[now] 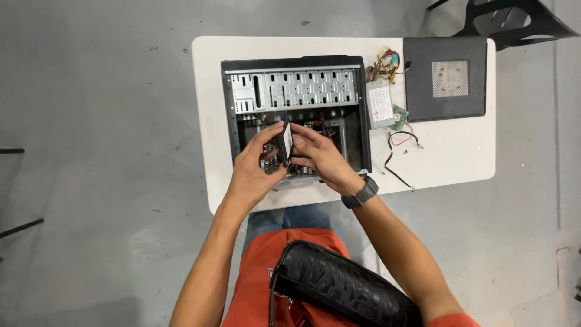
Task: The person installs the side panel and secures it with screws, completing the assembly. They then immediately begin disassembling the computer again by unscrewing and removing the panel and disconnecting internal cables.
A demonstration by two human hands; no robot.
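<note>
Landmark: open computer case, lying flat on the white tabletop.
Left hand: over the case's near half, its grip pinching the drive's left face.
Drive: small flat drive, on edge above the case's floor, between both hands.
Right hand: grip pressed on the drive's right side; wristwatch.
Right of case: power supply, loose cables, black side panel.

On the bench an open computer case lies at the left, a power supply just right of it, a side panel farther right, loose cables in front, and both hands hold a drive inside the case.
</note>
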